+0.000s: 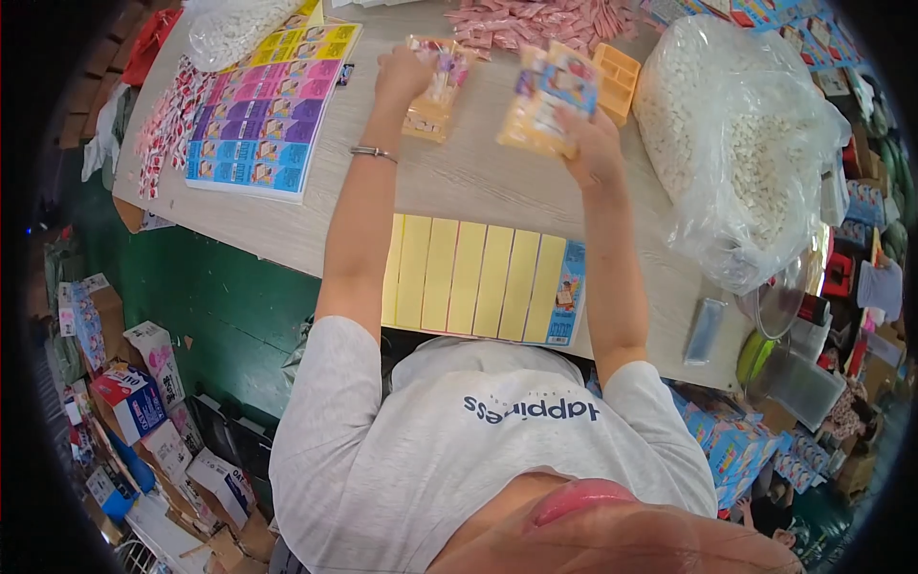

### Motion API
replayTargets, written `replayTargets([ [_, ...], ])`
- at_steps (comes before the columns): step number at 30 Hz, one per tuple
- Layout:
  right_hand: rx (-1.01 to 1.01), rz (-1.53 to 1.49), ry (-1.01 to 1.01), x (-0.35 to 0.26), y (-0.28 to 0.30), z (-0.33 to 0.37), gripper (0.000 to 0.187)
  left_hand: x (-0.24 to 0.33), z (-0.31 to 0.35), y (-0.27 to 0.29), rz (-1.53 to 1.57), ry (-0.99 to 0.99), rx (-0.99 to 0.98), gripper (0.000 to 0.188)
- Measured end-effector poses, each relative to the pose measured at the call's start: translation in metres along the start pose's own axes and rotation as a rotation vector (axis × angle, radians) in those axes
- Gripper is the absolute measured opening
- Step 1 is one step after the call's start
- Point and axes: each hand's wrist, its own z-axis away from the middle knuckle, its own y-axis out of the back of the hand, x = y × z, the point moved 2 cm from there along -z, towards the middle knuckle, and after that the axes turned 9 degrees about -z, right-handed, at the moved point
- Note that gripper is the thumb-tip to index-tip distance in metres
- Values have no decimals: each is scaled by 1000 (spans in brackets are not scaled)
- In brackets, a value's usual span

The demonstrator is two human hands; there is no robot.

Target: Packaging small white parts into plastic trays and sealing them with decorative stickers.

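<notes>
My right hand [588, 143] grips a yellow tray pack [550, 96] with a blue printed card on its face; motion blurs it a little. Under my left hand [406, 75], another yellow tray [426, 124] lies on the table with small pink and white packets in it. The left fingers are closed at the upper left of that tray, and what they pinch is hidden. An orange-yellow compartment tray [615, 81] stands just right of the held pack. Beyond both hands spreads a heap of pink sachets [535, 24].
A large clear bag of white pieces [741, 143] fills the table's right side. Printed colour sheets [268, 110], red-and-white sachets [172, 120] and another white-filled bag [234, 33] are at left. Yellow card strips [469, 277] lie at the near edge, a blue packet [705, 332] at right.
</notes>
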Motion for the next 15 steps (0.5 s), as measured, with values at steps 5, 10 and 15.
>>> replayTargets([
  [5,34,-5,12,32,-52,-60,40,9,16,-14,-127,50,-57,61],
  [10,-34,321,-74,91,-52,-91,33,-27,23,-13,742,255,-399,64],
  [15,192,543,-212,132,-50,-120,26,-26,6,-8,578,110,-256,77],
])
